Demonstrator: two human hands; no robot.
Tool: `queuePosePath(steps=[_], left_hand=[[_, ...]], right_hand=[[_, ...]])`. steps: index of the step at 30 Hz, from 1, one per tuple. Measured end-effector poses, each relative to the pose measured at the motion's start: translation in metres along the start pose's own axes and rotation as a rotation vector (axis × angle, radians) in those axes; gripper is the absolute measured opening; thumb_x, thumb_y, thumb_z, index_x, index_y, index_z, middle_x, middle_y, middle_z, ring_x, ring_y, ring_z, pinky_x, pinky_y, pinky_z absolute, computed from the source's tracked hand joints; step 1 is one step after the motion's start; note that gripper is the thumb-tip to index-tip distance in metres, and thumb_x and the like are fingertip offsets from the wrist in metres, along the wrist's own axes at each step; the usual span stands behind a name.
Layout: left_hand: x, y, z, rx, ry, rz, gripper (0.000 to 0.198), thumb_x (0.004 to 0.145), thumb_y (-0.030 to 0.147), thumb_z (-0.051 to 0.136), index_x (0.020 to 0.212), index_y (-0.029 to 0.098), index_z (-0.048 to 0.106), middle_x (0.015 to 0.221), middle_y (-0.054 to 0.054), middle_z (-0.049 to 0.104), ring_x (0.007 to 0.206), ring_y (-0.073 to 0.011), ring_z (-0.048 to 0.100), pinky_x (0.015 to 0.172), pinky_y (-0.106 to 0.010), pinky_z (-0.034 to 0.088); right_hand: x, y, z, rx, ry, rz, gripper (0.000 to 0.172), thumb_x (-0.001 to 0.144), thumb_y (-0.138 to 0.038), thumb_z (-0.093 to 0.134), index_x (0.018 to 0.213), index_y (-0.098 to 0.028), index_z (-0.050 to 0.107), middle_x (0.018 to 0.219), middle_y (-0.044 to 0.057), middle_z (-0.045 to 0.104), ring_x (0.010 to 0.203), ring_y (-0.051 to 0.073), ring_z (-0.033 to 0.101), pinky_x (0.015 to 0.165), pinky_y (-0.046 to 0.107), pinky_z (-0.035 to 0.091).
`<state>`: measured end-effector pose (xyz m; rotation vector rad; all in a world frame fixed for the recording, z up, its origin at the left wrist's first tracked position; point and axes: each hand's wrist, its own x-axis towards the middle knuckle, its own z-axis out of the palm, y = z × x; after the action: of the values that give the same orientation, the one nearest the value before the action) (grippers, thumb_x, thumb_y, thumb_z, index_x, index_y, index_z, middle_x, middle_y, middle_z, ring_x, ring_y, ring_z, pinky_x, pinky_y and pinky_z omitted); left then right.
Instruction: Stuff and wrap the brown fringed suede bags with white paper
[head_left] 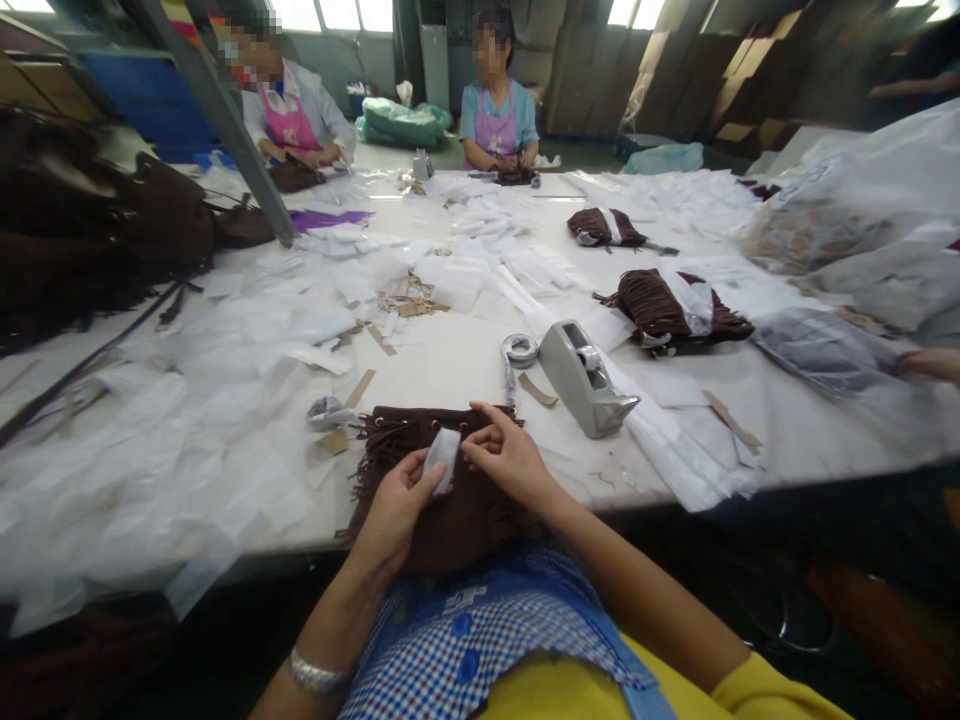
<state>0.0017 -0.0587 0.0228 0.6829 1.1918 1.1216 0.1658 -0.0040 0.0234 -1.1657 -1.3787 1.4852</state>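
**Lightly pinched: a white slip (444,455) over a brown fringed bag (442,530)**

The left hand (401,500) grasps the slip between thumb and bent fingers, leaving its upper end sticking out, probably so the other hand can get at that edge. The right hand (510,455) comes in just beside it, thumb and curled fingers drawn close together and the index stretched away over the bag's top edge; whether those fingertips grip anything, I cannot tell. Beneath both sets of fingers lies the bag, flat at the table's near edge against the blue checked apron (450,650), which likely keeps it steady without a hand spent on it. Its row of eyelets runs just beyond the fingertips.

Past the right fingers, a grey tape dispenser (589,380) stands on the table (420,365), seemingly put there for easy reach, with a wrapped coil (520,350) just beside it. Farther out on that side rest two brown bundles (652,300), each with a pale band around it, perhaps to hold the fringe down. Loose white sheets (247,370) spread widely leftward of the left fingers.
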Motion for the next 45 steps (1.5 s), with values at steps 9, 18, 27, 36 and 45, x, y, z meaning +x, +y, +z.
queuePosePath(steps=[9,18,27,36,45], left_hand=[[0.001,-0.001,-0.002,-0.006,-0.062,-0.004,0.047,0.074,0.039,0.08,0.112,0.015,0.066,0.098,-0.006,0.071,0.085,-0.0154,0.064,0.079,-0.026,0.051],[0.001,-0.004,0.0,0.022,0.013,-0.019,0.054,0.071,0.04,0.082,0.116,0.016,0.063,0.1,-0.005,0.073,0.083,-0.0154,0.066,0.08,-0.027,0.053],[-0.001,-0.009,0.0,0.051,0.043,0.021,0.057,0.07,0.042,0.083,0.117,0.017,0.062,0.092,-0.004,0.073,0.082,-0.0152,0.068,0.081,-0.026,0.053],[-0.001,-0.008,0.002,0.047,0.066,0.014,0.062,0.066,0.042,0.085,0.117,0.016,0.062,0.101,-0.007,0.074,0.084,-0.0169,0.069,0.082,-0.028,0.054],[0.0,-0.009,0.001,0.022,0.075,0.023,0.064,0.064,0.042,0.086,0.118,0.017,0.062,0.099,-0.006,0.074,0.081,-0.0167,0.069,0.081,-0.028,0.054]], right_hand=[[0.01,0.0,0.016,-0.484,0.021,-0.135,0.079,0.076,-0.004,0.055,0.15,-0.023,0.037,0.069,-0.004,0.069,0.063,0.013,0.063,0.068,0.023,0.05],[-0.018,-0.03,-0.065,-0.681,0.243,-0.343,0.04,0.094,-0.028,0.054,0.134,-0.025,0.058,0.117,0.006,0.071,0.101,0.021,0.068,0.093,0.035,0.052],[-0.006,-0.025,-0.217,-0.642,0.557,0.038,0.045,0.088,-0.055,0.056,0.08,-0.016,0.076,0.121,0.014,0.069,0.12,0.029,0.058,0.107,0.045,0.038],[-0.048,-0.051,-0.203,-0.061,0.6,0.074,0.04,0.071,-0.054,0.077,0.086,-0.017,0.077,0.112,0.012,0.072,0.107,0.024,0.065,0.077,0.027,0.054],[-0.051,0.012,-0.195,0.108,0.704,0.152,0.035,0.063,-0.038,0.087,0.084,-0.014,0.074,0.079,0.008,0.074,0.06,0.011,0.066,0.051,0.019,0.055]])
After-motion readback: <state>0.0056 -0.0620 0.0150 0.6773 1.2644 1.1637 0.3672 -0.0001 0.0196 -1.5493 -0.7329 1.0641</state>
